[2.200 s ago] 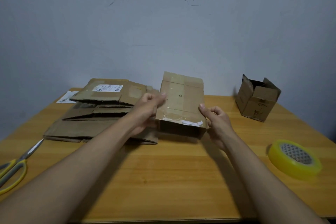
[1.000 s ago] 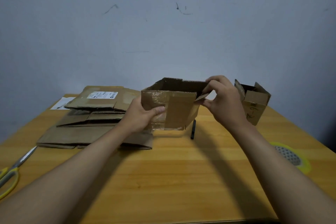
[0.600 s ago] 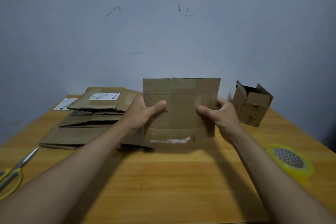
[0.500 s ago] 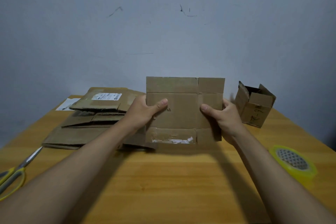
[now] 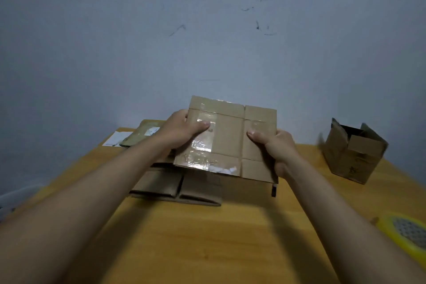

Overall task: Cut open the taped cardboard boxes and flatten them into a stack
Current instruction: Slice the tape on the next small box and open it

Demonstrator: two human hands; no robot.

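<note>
I hold a flattened brown cardboard box (image 5: 228, 138) with shiny clear tape on its face, tilted above the table. My left hand (image 5: 182, 130) grips its left edge, thumb across the taped face. My right hand (image 5: 275, 147) grips its right edge, thumb on top. Below and to the left of it lies the stack of flattened boxes (image 5: 177, 188), partly hidden by the held box and my left arm. One small open cardboard box (image 5: 352, 152) stands upright at the far right.
A yellow roll of clear tape (image 5: 406, 235) lies at the right edge of the wooden table (image 5: 219, 237). A small dark object (image 5: 273, 190) pokes out under the held box. A white paper (image 5: 116, 139) lies at the back left. A grey wall stands behind.
The box went from open to pressed flat between my hands. It has since tilted back and shifted left over the stack. The view turned left, and the scissors are out of sight.
</note>
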